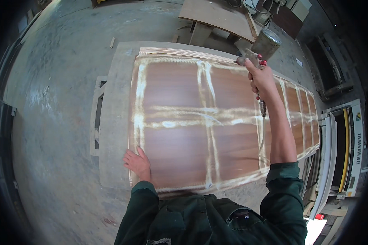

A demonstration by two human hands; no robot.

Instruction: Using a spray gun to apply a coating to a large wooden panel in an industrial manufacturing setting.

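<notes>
A long brown wood-grain panel point(180, 98) lies flat on a grey workbench point(114, 122), streaked with pale glossy lines of sprayed glue running lengthwise and across. My left hand point(137, 162) rests flat on the panel's near left corner, fingers spread. My right hand point(261, 77) is raised over the panel's far edge, gripping a spray gun point(261, 50) with a metal cup on top and a hose point(262, 122) hanging down along my forearm.
The concrete floor point(57, 81) spreads to the left. Another wooden board point(216, 16) on a stand sits beyond the bench. A white machine point(343, 147) with a yellow stripe stands at the right, close to the panel's end.
</notes>
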